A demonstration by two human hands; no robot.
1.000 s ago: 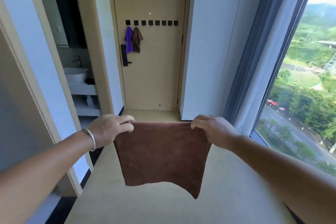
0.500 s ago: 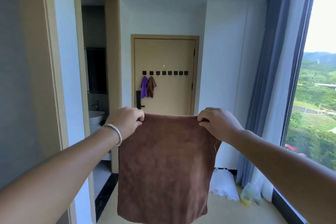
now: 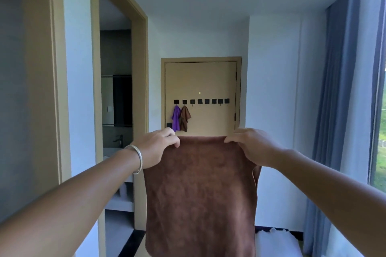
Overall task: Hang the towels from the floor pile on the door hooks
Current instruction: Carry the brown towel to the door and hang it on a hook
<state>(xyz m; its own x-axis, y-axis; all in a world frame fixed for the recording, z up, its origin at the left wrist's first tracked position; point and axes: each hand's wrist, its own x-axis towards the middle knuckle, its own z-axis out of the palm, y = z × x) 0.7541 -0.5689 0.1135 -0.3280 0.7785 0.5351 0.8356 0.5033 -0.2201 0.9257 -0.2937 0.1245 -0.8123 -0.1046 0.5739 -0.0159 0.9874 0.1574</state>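
The corridor runs straight ahead to the door (image 3: pixel 201 81) at its far end, with pale walls on both sides, an open doorway (image 3: pixel 117 110) into a washroom on the left and a blue curtain (image 3: pixel 342 89) along the window on the right. The passage between them looks open enough to walk through, though the floor is mostly hidden behind what is being carried, and something white (image 3: pixel 273 242) lies low on the right near the wall.

A brown towel (image 3: pixel 200 194) hangs spread flat in front of the person, well apart from the door. Its top edge is stretched level between the two hands and its lower edge drops out of view at the bottom. The left hand (image 3: pixel 155 148), a bangle (image 3: pixel 136 158) on its wrist, pinches the top left corner with curled fingers; the right hand (image 3: pixel 250 146) pinches the top right corner the same way.

On the door a row of small black hooks (image 3: pixel 201 101) runs across. The two leftmost carry a purple towel (image 3: pixel 176 118) and a small brown towel (image 3: pixel 185 118), touching side by side; the rest look bare.

This reads as the carrying step: towel in hand, not yet hung. The next move calls for closing the distance, then gathering the top edge so it can catch on the third hook, just right of the hanging pair, without knocking them
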